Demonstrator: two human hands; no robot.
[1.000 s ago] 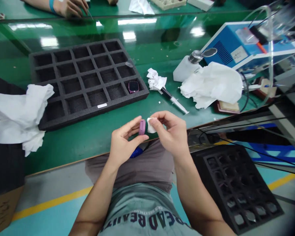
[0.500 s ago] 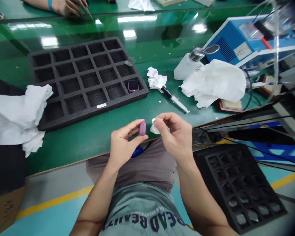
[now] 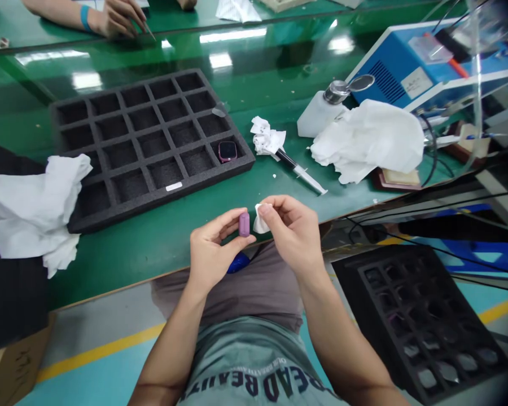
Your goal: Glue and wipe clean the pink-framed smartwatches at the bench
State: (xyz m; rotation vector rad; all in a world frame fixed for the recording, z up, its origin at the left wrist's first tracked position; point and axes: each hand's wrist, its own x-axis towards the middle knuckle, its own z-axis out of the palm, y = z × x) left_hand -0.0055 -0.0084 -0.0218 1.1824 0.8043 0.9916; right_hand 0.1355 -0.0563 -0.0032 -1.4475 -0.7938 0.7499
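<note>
Between thumb and fingers, my left hand [image 3: 214, 248] grips a small purple watch case [image 3: 244, 224] on edge, just over the bench's front edge. A folded white wipe [image 3: 261, 220] is pinched in my right hand [image 3: 294, 234], close to the case's right side with a narrow gap between them. Beyond my hands lies a black foam tray [image 3: 152, 152] of square compartments. One smartwatch [image 3: 227, 151] with a dark screen and a purple-pink case sits in its near right compartment.
Right of the tray lie a syringe [image 3: 302, 173], crumpled tissue [image 3: 267, 137], a white dispenser bottle [image 3: 320, 115], a cloth [image 3: 368, 141] and a blue machine [image 3: 389, 73]. White cloths [image 3: 34, 208] lie left. A second filled tray [image 3: 432, 321] sits low right. A co-worker's hand [image 3: 121, 18] holds tweezers opposite.
My right hand has moved slightly left with the wipe, nearer the watch case. My left hand keeps its grip almost unmoved. The view has shifted a little.
</note>
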